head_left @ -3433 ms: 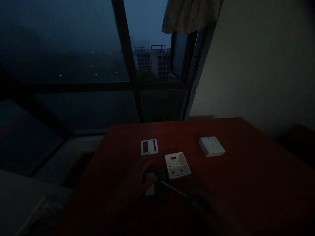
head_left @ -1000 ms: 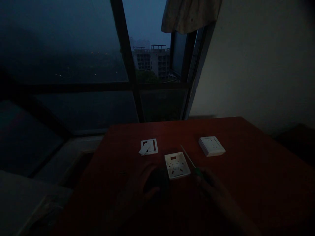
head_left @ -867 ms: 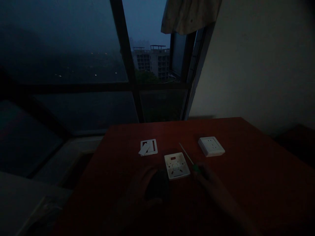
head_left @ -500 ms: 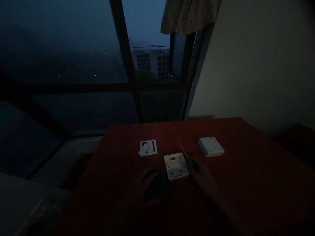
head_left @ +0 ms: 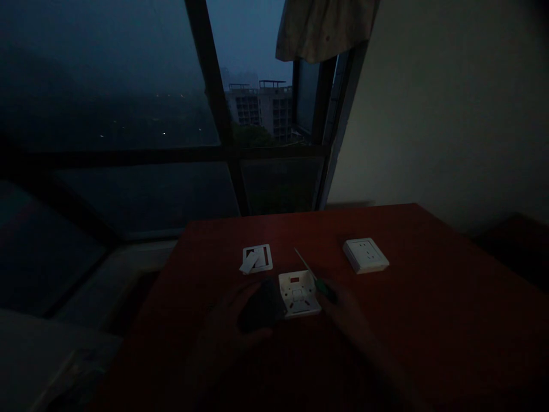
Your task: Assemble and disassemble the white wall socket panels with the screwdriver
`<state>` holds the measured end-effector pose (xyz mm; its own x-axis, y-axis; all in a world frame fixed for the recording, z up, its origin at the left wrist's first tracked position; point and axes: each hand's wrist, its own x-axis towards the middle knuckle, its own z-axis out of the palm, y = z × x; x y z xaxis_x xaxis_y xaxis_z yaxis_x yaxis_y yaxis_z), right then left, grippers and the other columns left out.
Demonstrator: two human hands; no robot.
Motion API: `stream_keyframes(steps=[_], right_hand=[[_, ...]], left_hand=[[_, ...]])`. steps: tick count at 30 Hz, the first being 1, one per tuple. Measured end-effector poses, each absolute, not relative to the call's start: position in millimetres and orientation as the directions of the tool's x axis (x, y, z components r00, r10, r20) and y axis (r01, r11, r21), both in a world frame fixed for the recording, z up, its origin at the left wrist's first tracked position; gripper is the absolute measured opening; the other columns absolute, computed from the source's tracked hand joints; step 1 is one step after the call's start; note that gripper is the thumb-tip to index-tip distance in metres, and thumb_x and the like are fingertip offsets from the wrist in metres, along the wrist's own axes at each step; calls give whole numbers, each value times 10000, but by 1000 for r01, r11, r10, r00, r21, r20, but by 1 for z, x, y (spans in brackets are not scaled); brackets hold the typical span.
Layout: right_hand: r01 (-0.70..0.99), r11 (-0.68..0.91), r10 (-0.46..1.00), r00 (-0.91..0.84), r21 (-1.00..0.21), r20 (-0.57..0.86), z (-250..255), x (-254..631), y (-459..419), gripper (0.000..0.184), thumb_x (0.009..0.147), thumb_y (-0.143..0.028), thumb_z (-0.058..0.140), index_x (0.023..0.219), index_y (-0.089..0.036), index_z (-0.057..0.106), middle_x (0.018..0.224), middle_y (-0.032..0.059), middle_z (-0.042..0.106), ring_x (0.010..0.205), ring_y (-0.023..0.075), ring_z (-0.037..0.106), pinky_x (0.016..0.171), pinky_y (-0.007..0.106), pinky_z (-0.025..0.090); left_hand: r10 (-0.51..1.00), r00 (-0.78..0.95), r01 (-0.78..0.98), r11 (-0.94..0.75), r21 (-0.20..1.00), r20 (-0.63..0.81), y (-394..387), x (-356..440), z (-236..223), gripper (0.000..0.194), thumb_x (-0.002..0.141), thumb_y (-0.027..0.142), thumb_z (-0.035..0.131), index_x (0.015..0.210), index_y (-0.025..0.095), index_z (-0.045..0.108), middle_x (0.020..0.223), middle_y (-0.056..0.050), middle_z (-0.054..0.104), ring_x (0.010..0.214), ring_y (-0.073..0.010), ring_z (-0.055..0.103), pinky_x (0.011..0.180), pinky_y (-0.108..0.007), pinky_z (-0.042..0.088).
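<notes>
The room is very dark. My left hand (head_left: 234, 320) curls round a dark block-shaped part (head_left: 259, 306) on the red table (head_left: 429, 320), right beside a white square back plate (head_left: 298, 293). My right hand (head_left: 347, 312) grips a screwdriver (head_left: 315, 277) with a green handle; its thin shaft points up and left over the plate's right edge. A white frame (head_left: 257, 258) with a small white piece resting on it lies further back.
A white wall socket (head_left: 365, 255) lies at the back right of the table. Behind the table are a large window with a dark frame (head_left: 223, 131) and a pale wall (head_left: 450, 114). A low ledge (head_left: 128, 269) runs at the left.
The small white piece left my left hand and now lies on the frame. My right hand swung the screwdriver round to the right of the back plate, then leftward toward it. The view shifted slightly.
</notes>
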<state>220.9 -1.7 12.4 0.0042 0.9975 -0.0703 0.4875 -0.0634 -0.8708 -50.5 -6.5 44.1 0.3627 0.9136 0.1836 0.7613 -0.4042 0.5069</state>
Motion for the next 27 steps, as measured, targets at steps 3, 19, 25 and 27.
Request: stream_keyframes(steps=[3,19,25,27], right_hand=[[399,-56,997,-30,-915,-74,11,218,-2,358,809,-376,509,1059,-152,632,1004,84,692,889,247,632,795,346,480],[277,-30,998,-37,-960,-42,11,219,-6,317,840,-419,486,956,-157,623,908,55,673,847,215,607,749,286,469],[275,-49,997,-42,-960,-63,8,220,-5,344,835,-437,492,982,-154,622,915,53,676,864,222,615,760,292,471],[279,-44,998,-41,-959,-57,7,220,-5,352,832,-453,494,970,-158,629,914,52,678,867,222,617,767,288,472]], left_hand=[[888,413,722,-456,520,205,0,-34,52,713,652,410,753,1290,278,463,1350,-71,475,1211,-309,454,1011,-469,392],[880,457,641,-424,640,126,24,18,39,734,611,309,789,1271,257,473,1316,-62,487,1192,-283,456,1017,-438,366],[848,520,584,-443,680,105,26,17,36,718,651,316,763,1295,260,451,1337,-70,469,1213,-277,441,1023,-434,362],[843,525,578,-454,678,118,25,16,34,723,657,324,755,1305,253,442,1364,-78,437,1235,-283,419,1038,-440,346]])
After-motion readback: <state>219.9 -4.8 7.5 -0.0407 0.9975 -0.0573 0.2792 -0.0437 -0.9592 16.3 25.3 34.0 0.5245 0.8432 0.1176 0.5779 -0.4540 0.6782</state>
